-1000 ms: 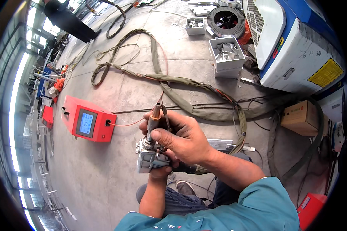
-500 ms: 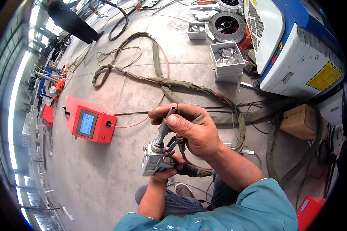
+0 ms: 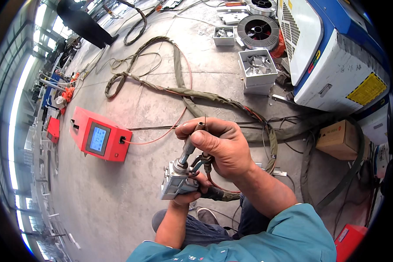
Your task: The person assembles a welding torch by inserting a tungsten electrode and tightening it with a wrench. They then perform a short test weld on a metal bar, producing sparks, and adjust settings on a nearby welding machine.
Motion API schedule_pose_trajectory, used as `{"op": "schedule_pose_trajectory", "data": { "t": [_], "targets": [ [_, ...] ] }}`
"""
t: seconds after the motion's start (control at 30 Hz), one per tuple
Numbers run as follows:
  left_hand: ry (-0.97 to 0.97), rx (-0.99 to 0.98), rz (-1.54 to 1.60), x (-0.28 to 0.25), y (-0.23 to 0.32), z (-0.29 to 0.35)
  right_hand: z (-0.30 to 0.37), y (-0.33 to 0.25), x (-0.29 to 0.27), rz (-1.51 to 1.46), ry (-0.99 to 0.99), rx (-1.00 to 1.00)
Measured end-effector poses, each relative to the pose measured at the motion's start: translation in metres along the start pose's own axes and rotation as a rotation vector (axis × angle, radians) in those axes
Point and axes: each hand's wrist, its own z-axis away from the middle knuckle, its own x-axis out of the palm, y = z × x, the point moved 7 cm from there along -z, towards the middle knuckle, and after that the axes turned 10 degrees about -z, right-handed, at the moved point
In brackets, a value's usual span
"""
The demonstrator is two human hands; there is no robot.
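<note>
A handheld welding gun with a silver body is held up in front of me, its nozzle pointing upward and away. My left hand is closed round the lower part of the gun, with most of its fingers hidden behind it. At the upper end, the thumb and fingers of my right hand pinch the grey nozzle tube. A thin wire sticks up beside the nozzle's open tip. Below it, a brass wire-guide fitting on a bracket stands next to the tube, partly covered by my right hand.
A red box with a lit screen stands on the floor at left. Sleeved cables snake across the floor. Grey bins of metal pieces, wire spools, a blue-white machine and a carton are at right. A person stands far left.
My right hand and the nozzle tip have shifted slightly to the right. The grip of both hands looks the same, and the gun body has barely moved.
</note>
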Motion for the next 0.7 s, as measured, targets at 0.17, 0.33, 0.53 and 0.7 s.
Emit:
{"op": "schedule_pose_trajectory", "data": {
  "t": [0.17,0.33,0.53,0.7],
  "targets": [
    [-0.003,-0.012,-0.007,0.004,0.000,-0.003,0.002,0.000,-0.005,-0.006,0.050,-0.021],
    [0.026,0.005,-0.051,0.006,0.000,-0.003,-0.001,0.007,-0.011,-0.069,0.049,-0.028],
    [0.012,-0.032,0.005,0.003,-0.002,-0.005,-0.002,-0.001,-0.002,-0.152,-0.038,-0.107],
    [0.011,-0.018,-0.030,0.003,0.000,-0.006,-0.003,0.003,-0.008,-0.063,-0.028,-0.104]
  ]
}}
